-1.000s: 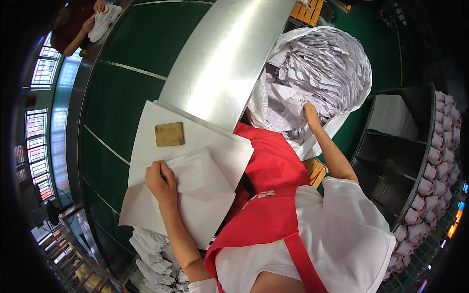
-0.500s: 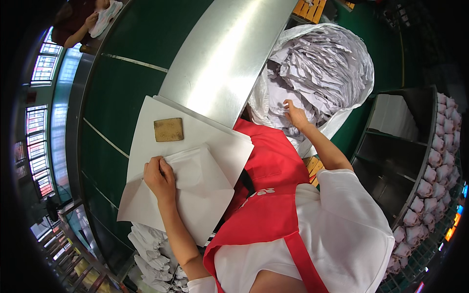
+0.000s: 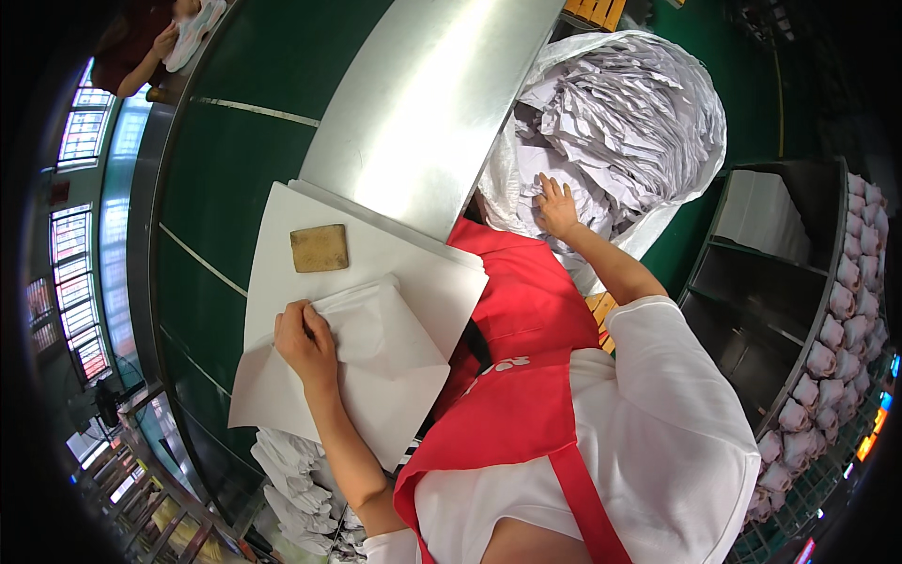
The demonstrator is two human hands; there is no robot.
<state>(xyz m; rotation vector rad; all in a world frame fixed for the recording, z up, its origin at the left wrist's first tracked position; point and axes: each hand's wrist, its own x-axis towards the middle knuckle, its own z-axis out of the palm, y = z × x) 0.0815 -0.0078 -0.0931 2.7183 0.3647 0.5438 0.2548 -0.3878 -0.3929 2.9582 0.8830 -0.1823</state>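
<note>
Left hand [image 3: 303, 340] flat, fingers curled, pressing the folded white paper [image 3: 385, 362] at its left edge. Paper lies on a white board [image 3: 282, 235] on the green table [image 3: 235, 179], long axis running upper-left to lower-right, loose corner toward the red apron [image 3: 512, 376]. Brown square pad [image 3: 319, 248] just above it. Right hand [image 3: 556, 207] open, fingers spread on white sheets in a clear plastic bag [image 3: 695, 122], gripping nothing. White wrapped packages [image 3: 827, 367] line a dark shelf at right.

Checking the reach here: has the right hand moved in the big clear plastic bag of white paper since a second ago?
Yes. The right hand has drawn back toward the bag's near edge, closer to the red apron.
</note>
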